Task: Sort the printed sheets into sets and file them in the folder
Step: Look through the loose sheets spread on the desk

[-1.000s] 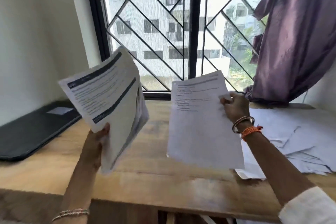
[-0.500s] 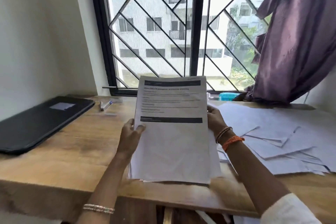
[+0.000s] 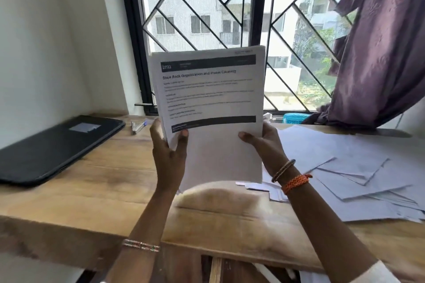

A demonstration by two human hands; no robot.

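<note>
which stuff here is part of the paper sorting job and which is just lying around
Part of the job:
stack of printed sheets, gripped by left hand and right hand
loose sheets on desk
black folder

Lying about:
stapler
purple curtain
blue basket

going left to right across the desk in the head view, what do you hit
black folder → stapler → left hand → held stack of printed sheets → right hand → blue basket → loose sheets
</note>
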